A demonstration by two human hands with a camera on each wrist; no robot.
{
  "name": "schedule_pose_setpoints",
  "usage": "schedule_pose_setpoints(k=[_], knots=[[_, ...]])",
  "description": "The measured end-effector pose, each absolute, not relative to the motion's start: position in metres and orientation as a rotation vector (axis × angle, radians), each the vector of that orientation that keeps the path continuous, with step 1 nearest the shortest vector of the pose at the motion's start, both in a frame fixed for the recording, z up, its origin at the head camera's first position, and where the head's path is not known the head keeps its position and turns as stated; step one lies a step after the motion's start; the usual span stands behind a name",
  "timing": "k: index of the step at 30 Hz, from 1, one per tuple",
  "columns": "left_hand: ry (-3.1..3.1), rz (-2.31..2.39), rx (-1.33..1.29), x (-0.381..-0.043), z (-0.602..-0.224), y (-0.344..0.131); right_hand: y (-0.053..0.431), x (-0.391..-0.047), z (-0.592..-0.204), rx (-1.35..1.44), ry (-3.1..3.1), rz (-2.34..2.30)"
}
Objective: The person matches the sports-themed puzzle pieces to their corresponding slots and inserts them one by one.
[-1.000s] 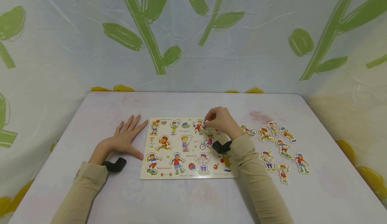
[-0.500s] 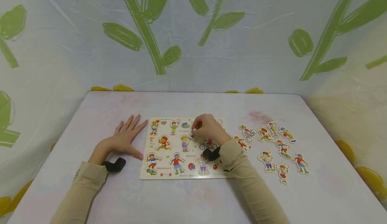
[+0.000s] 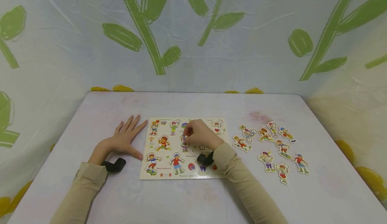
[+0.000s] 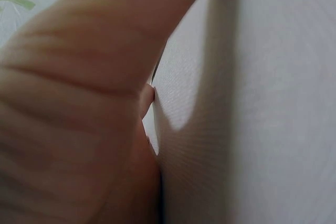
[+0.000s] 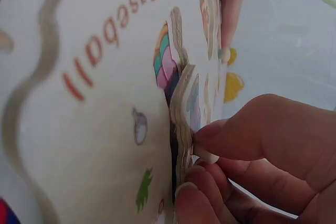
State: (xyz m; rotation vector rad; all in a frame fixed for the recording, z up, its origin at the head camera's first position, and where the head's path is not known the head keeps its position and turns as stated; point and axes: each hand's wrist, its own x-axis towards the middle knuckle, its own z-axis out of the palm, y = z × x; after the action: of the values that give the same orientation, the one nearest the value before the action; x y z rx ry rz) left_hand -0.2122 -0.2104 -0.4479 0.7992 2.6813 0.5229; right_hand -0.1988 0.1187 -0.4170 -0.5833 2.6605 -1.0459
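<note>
A wooden puzzle board (image 3: pixel 151 177) with printed sports figures lies on the table. Over the golf figure in its middle row, my right hand (image 3: pixel 201 135) pinches a puzzle piece (image 5: pixel 184 108) by its small round knob (image 5: pixel 206 156). In the right wrist view the piece stands slightly tilted at its recess, partly over the printed figure; whether it is seated is hidden. My left hand (image 3: pixel 125 138) rests on the table with fingers spread, its thumb tip at the board's left edge. The left wrist view shows mostly palm and thumb close to the surface.
Several loose puzzle pieces lie right of the board, among them a cyclist (image 3: pixel 248 133), a soccer player (image 3: pixel 241 144), a tennis player (image 3: pixel 283 173) and a skater (image 3: pixel 301 164). A patterned cloth (image 3: pixel 193 69) hangs behind the table (image 3: pixel 136 203).
My right hand has carried the puzzle piece left and toward me, from the board's upper right to the golf figure, and lowered it there. My left hand has stayed still.
</note>
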Motion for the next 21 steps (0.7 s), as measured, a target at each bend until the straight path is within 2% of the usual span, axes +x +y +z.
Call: schedule_pose_setpoints(k=[21], knots=[[2.694, 0.520, 0.807, -0.216, -0.455, -0.213, 0.112, -0.191, -0.411, -0.773, 2.563, -0.930]])
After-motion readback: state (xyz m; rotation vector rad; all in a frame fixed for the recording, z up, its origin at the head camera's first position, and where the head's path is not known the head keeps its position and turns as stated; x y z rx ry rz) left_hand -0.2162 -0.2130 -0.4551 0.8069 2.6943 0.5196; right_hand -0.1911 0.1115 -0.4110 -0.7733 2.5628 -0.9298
